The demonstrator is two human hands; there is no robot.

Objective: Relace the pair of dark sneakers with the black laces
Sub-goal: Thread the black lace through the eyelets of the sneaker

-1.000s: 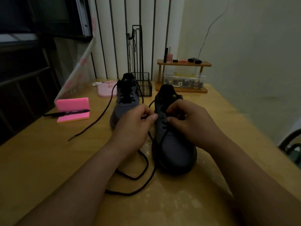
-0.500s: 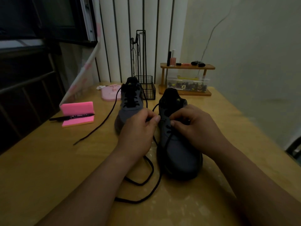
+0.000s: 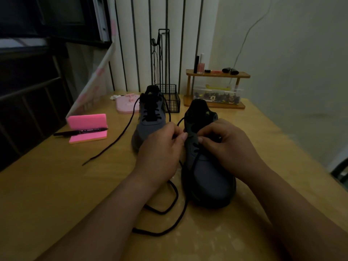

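Fingertips [image 3: 184, 136] have crept closer: left hand [image 3: 160, 153] and right hand [image 3: 231, 147] each pinch the black lace [image 3: 177, 193] midway up the near sneaker [image 3: 209, 181], while the eleven-o'clock sneaker [image 3: 148, 127] looks mostly laced.

The wooden surface [image 3: 47, 194] carries a near sneaker [image 3: 211, 178] and a far sneaker [image 3: 148, 127] around its middle, with black lace [image 3: 158, 234] looped toward the near edge. A pink pad [image 3: 87, 136] sits by the left edge. A wire basket [image 3: 172, 102] and a wooden rack [image 3: 214, 106] line the far edge.
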